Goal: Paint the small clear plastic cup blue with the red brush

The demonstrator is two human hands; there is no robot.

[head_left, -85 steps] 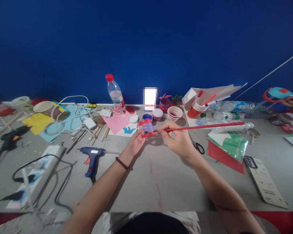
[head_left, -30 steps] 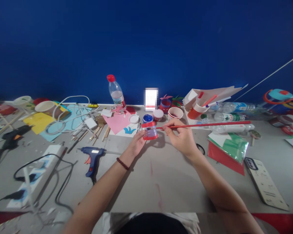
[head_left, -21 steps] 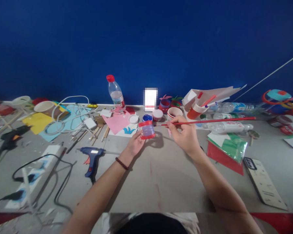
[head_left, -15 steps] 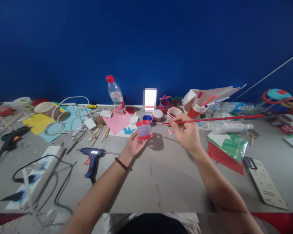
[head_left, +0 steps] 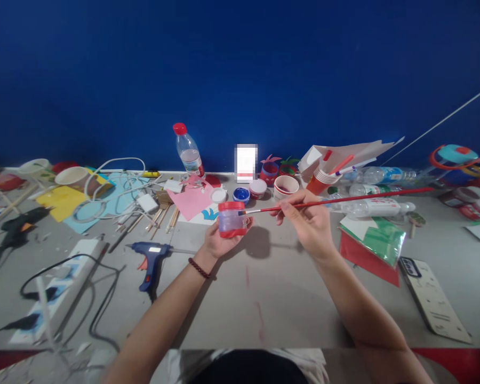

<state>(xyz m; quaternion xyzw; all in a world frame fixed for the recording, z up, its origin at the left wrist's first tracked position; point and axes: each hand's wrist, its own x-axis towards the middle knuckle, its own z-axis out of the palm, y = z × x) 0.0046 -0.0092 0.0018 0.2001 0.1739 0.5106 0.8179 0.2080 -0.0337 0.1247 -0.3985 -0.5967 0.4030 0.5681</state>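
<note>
A small cup-like piece (head_left: 232, 220), red at both rims and pale purple between, rests in my left hand (head_left: 221, 241), whose fingers wrap round its lower side. My right hand (head_left: 306, 223) pinches a long red paintbrush (head_left: 344, 199). The brush's bristles are at the right side of the purple band, apparently touching it. Just behind the piece stands an open pot of blue paint (head_left: 241, 195). A white pot (head_left: 258, 188) is beside it, and a paper cup with dark reddish contents (head_left: 286, 186) is behind my right hand.
A water bottle (head_left: 190, 154) stands at the back beside pink paper (head_left: 190, 200). To the left lie a blue glue gun (head_left: 152, 261), a power strip (head_left: 60, 290) and cables. On the right are plastic bottles (head_left: 378, 207), a green packet (head_left: 380, 242) and a phone (head_left: 434, 298).
The red-rimmed piece has shifted slightly left and down and turned in my left hand. The brush tip has moved left and down, from beside the blue pot to the piece's side.
</note>
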